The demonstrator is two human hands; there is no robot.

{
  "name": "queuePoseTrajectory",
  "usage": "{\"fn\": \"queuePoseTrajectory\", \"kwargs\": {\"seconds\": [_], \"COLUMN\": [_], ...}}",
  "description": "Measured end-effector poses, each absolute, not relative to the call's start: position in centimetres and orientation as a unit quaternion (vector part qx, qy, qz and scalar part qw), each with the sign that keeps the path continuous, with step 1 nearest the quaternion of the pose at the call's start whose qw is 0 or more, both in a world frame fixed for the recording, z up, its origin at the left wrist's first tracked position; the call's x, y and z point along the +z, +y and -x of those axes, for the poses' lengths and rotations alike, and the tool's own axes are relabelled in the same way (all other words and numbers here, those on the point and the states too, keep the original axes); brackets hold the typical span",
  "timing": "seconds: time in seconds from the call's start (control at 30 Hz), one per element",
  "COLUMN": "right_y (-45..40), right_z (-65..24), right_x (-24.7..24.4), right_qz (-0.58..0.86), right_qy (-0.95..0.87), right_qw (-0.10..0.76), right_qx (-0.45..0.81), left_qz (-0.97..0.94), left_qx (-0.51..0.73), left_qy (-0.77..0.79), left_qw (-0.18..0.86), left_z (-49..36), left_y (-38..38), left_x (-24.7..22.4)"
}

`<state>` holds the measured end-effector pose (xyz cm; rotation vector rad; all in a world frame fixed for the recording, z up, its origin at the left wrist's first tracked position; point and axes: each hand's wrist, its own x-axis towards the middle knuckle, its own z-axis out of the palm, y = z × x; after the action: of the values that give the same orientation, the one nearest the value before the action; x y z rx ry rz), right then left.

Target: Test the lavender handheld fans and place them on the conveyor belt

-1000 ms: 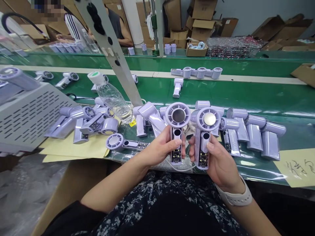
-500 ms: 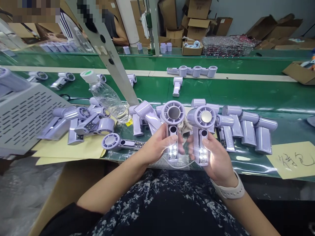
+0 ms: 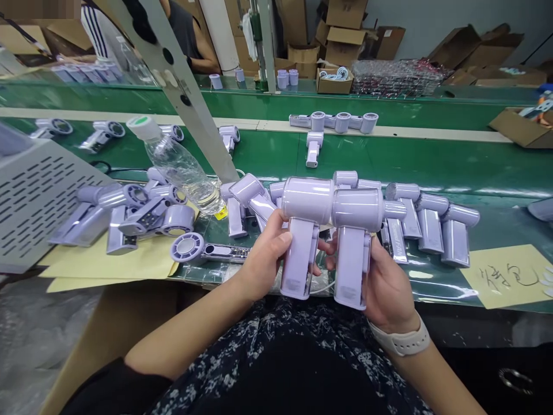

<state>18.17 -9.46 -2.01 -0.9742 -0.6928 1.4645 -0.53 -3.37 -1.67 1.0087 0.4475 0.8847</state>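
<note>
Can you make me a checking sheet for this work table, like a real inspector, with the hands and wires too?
Surface: green worktop, shiny, with bright reflections.
Things in hand: left fan and right fan, both lilac, handles pointing down.
Clutter: other fans lie on both sides; clear bottle; handwritten yellow paper.
Hands: left hand grips the left fan; right hand grips the right fan.
Cables: white cord, partly hidden behind the fans; black cable at left.
Surroundings: cardboard boxes behind.
</note>
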Motion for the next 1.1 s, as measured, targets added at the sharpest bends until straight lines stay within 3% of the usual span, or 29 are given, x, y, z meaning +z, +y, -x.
{"fn": "queuePoseTrajectory", "kwargs": {"seconds": [0.33, 0.73, 1.1], "right_y": [-9.8, -9.2, -8.8], "right_z": [-17.9, -17.5, -18.6], "right_x": [-0.9, 0.2, -0.2], "right_qz": [0.394, 0.334, 0.361], "right_qy": [-0.249, -0.275, -0.213], "right_qw": [0.629, 0.612, 0.696], "right_qx": [0.622, 0.662, 0.583], "left_qz": [-0.441, -0.341, -0.472], "left_qx": [0.381, 0.336, 0.356], "left_qy": [0.212, 0.208, 0.243], "left_qw": [0.785, 0.853, 0.769], "left_z": [0.7, -0.1, 0.6], "left_y": [-4.5, -3.3, -2.8], "left_x": [0.1, 0.1, 0.5]}}
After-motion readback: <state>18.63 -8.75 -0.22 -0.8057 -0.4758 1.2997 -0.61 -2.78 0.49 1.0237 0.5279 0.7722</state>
